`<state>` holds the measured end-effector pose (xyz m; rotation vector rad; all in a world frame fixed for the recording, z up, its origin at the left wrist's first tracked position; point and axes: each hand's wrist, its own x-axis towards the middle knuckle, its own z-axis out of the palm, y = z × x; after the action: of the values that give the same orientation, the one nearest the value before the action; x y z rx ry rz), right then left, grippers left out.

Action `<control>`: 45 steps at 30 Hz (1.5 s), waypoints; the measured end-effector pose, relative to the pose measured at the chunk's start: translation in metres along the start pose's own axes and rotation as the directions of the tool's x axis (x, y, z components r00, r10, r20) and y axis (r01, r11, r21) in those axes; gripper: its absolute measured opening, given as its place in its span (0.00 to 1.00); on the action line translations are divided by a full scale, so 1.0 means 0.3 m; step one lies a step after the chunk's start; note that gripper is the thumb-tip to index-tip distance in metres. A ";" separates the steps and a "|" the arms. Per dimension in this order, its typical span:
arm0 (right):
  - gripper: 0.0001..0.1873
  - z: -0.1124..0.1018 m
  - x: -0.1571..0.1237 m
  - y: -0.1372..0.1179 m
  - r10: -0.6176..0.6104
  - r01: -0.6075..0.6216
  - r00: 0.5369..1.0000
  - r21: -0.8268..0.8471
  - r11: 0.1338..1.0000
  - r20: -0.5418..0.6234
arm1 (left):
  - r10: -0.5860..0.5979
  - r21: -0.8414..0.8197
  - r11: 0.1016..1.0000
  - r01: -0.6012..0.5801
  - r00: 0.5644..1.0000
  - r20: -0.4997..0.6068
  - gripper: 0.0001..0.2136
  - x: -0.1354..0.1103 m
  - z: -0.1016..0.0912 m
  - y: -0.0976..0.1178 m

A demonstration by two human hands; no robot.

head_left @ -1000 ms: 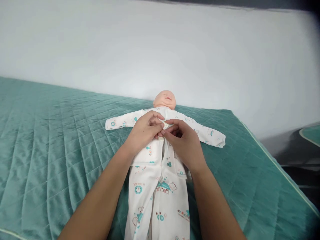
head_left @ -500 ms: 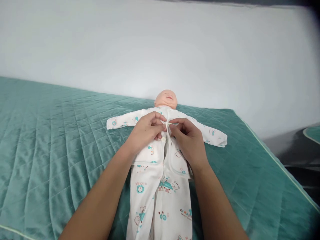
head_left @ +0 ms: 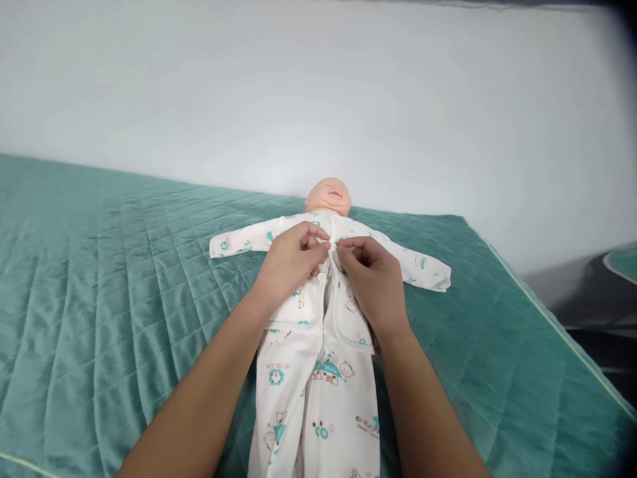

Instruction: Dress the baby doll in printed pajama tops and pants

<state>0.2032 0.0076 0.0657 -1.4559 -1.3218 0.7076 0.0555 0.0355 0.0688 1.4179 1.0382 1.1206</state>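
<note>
The small white button (head_left: pixel 333 246) sits high on the chest of the printed romper (head_left: pixel 318 378), just below the collar, and your two hands meet on it. Your left hand (head_left: pixel 291 262) pinches the romper's front edge, thumb and fingers closed tight on the cloth. Your right hand (head_left: pixel 375 282) grips the opposite flap the same way, fingertips touching the button. A second button (head_left: pixel 321 277) shows just below. The romper dresses a baby doll (head_left: pixel 328 196) lying face up, arms spread, on a teal quilted bedspread (head_left: pixel 124 265) beside a white wall (head_left: pixel 318 99).
</note>
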 end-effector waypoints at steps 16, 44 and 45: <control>0.18 -0.062 -0.063 -0.070 -0.059 0.125 0.977 -0.331 0.935 0.203 | -0.063 0.075 0.996 0.047 0.972 0.225 0.09 -0.041 -0.078 0.051; 0.12 -0.075 -0.063 -0.068 0.063 -0.202 0.903 0.292 0.935 0.426 | -0.032 -0.168 0.978 0.122 0.887 0.460 0.09 -0.045 -0.100 0.029; 0.12 -0.071 -0.064 -0.069 0.067 -0.198 0.907 0.281 0.939 0.415 | -0.033 -0.191 0.972 0.136 0.886 0.463 0.09 -0.042 -0.102 0.024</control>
<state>0.2103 -0.0188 0.0880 -1.1821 -1.3393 1.3046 0.0234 0.0283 0.0763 1.3553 0.6105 0.7542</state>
